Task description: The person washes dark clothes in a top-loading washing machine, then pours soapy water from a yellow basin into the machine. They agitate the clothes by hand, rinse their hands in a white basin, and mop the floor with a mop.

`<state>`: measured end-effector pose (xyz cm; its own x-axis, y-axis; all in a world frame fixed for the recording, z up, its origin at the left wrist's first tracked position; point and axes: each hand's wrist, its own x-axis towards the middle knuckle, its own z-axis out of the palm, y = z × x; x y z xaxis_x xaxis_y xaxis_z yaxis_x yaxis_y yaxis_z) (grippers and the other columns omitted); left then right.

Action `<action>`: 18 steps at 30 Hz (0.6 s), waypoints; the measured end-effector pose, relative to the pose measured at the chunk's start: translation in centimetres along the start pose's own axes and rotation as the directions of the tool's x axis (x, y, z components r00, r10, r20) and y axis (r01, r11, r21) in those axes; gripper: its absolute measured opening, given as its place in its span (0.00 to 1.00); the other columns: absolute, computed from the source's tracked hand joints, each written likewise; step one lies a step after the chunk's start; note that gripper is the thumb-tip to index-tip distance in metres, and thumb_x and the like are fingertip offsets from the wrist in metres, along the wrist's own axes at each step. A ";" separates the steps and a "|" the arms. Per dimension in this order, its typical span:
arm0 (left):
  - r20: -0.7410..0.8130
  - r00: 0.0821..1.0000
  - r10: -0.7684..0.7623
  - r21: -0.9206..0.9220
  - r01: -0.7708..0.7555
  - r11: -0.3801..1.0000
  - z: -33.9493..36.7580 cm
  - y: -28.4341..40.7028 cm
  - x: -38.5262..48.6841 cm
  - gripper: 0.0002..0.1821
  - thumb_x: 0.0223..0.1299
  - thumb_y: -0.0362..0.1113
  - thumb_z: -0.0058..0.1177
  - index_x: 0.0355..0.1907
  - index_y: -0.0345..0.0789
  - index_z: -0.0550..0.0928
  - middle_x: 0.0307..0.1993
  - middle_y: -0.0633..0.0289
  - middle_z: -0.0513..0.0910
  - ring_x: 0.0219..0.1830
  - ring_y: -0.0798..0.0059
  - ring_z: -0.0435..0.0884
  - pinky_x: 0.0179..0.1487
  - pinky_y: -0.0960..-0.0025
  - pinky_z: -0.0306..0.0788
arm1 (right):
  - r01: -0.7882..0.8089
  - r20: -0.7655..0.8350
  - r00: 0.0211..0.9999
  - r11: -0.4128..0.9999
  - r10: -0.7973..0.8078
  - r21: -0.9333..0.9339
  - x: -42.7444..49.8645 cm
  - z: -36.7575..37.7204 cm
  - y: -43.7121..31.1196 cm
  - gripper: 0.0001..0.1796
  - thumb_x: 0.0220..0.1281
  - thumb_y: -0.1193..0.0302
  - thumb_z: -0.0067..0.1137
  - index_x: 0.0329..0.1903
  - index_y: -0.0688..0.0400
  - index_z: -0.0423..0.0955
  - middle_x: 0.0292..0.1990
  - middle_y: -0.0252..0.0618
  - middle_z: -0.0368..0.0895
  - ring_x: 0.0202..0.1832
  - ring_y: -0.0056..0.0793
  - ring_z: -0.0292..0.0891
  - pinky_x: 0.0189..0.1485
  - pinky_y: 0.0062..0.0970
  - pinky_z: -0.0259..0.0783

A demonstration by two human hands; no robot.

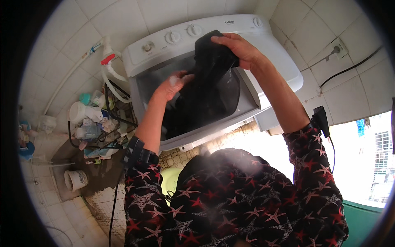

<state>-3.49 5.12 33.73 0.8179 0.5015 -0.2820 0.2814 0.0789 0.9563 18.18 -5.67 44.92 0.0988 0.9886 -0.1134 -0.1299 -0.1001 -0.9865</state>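
Observation:
A dark cloth garment point(213, 58) is lifted over the open tub of a white Haier top-loading washing machine point(274, 52). My right hand point(239, 48) grips its upper end, thumb on the near face. Beside the cloth's left edge is my left hand point(176, 85), with white foam on it; whether its fingers hold the fabric I cannot tell. Below, dark fabric fills much of the tub, and where the lifted piece ends is hard to see. Control knobs point(172, 37) line the machine's back panel.
Left of the machine stands a rack of bottles and containers point(88, 131), below a red-handled water tap point(107, 59) with a white hose. A white bucket point(76, 180) sits on the floor at lower left. A plug point(335, 49) is in the right wall socket. A yellow-green basin point(169, 182) shows beside my body.

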 end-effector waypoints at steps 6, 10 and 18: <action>-0.233 0.925 0.301 0.072 -0.292 0.954 -1.7 6.6 -1.8 0.28 0.54 0.46 0.57 0.52 0.28 0.74 0.45 0.58 0.77 0.48 0.74 0.72 0.56 0.72 0.63 | 0.009 -0.007 0.995 0.168 -0.096 -0.986 -0.1 -1.0 2.9 0.29 0.53 0.49 0.61 0.48 0.60 0.74 0.40 0.36 0.78 0.45 0.24 0.73 0.47 0.30 0.69; -0.055 0.875 0.481 0.402 -0.421 0.813 -0.1 8.1 -1.3 0.18 0.57 0.45 0.53 0.41 0.31 0.77 0.33 0.67 0.76 0.36 0.80 0.71 0.42 0.74 0.66 | 0.033 0.122 0.992 0.906 0.020 -0.421 1.3 0.7 5.1 0.26 0.54 0.50 0.61 0.44 0.59 0.75 0.35 0.30 0.75 0.37 0.21 0.68 0.37 0.25 0.63; 0.022 0.997 -0.069 -0.175 0.072 0.982 3.2 -3.9 -2.5 0.18 0.66 0.50 0.39 0.39 0.38 0.76 0.30 0.69 0.74 0.30 0.77 0.70 0.37 0.71 0.68 | 0.016 -0.068 0.998 0.999 -0.014 0.034 -0.7 3.2 8.3 0.10 0.60 0.64 0.57 0.32 0.59 0.75 0.26 0.26 0.73 0.30 0.14 0.67 0.32 0.20 0.65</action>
<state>-5.03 0.85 30.50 0.8077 0.4754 -0.3488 0.2471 0.2642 0.9323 13.87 -6.85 37.17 0.1676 0.9800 -0.1074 -0.1613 -0.0802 -0.9836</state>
